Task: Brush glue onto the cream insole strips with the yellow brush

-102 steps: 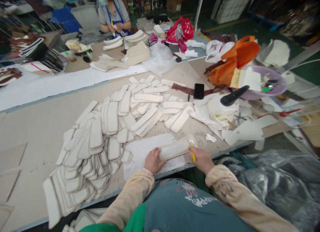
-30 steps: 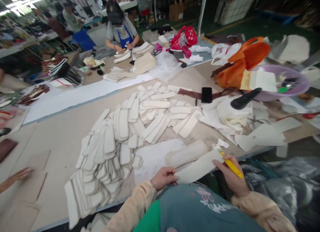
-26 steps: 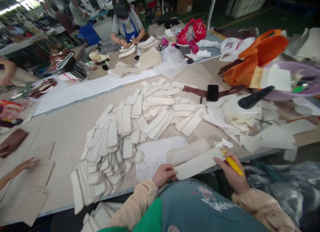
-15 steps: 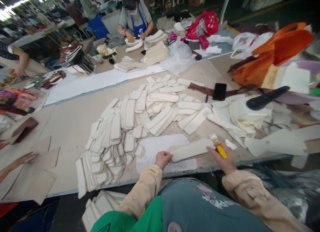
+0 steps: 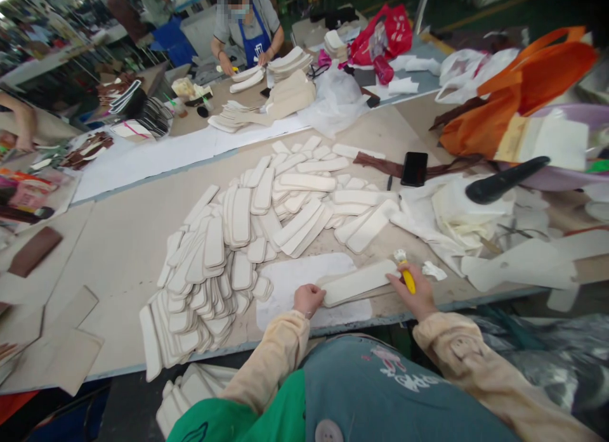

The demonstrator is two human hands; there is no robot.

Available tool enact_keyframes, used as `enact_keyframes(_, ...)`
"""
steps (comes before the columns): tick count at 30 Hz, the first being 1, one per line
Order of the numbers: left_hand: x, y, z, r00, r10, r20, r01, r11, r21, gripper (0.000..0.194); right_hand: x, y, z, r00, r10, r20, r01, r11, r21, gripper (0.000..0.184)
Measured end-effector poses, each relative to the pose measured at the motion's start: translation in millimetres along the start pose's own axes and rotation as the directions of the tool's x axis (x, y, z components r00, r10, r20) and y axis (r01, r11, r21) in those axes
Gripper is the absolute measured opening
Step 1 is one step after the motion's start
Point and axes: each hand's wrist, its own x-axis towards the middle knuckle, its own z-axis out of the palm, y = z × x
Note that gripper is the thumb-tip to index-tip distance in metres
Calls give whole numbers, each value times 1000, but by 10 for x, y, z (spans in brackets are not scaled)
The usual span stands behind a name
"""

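A long off-white strip (image 5: 359,281) with rounded ends lies on a white paper sheet (image 5: 280,302) at the table's near edge. My left hand (image 5: 309,299) is closed, pinching the strip's left end. In my right hand (image 5: 416,293) is a small yellow-handled tool (image 5: 408,280) with a whitish head pointing away from me; its exact kind is unclear. Thumb and fingertips of that hand touch the strip's right end. A large heap of similar off-white strips (image 5: 238,220) spreads over the table, left of and beyond my hands.
A black phone (image 5: 413,169), a white container in plastic (image 5: 476,210) and an orange bag (image 5: 514,99) lie to the right. Crumpled white scrap (image 5: 434,271) sits beside my right hand. Across the table, a person in a blue apron (image 5: 254,36) handles similar pieces. Brown panels (image 5: 71,359) lie left.
The whole view has shifted slightly. Both my hands stay at the strip's ends, with the yellow tool still in the right. At far left, another person's hand has drawn back from the panels.
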Motion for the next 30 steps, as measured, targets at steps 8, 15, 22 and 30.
enact_keyframes(8, -21, 48, -35, 999, 42, 6, -42, 997, 62, 21, 37, -3, 1, 998, -49, 36, 54, 983, -174, 24)
enact_keyframes(15, -22, 47, -41, 998, 56, 7, -56, 996, 69, 20, 59, 23, 15, 997, -19, 75, 41, 952, -304, 16)
enact_keyframes(22, -12, 40, -40, 998, 61, 11, -62, 996, 71, 21, 69, 64, 27, 997, -13, 78, 41, 927, -373, 15)
enact_keyframes(30, 4, 6, -31, 994, 106, 18, -107, 991, 85, 22, -42, -37, 101, 944, -304, 126, 329, 878, -347, 14)
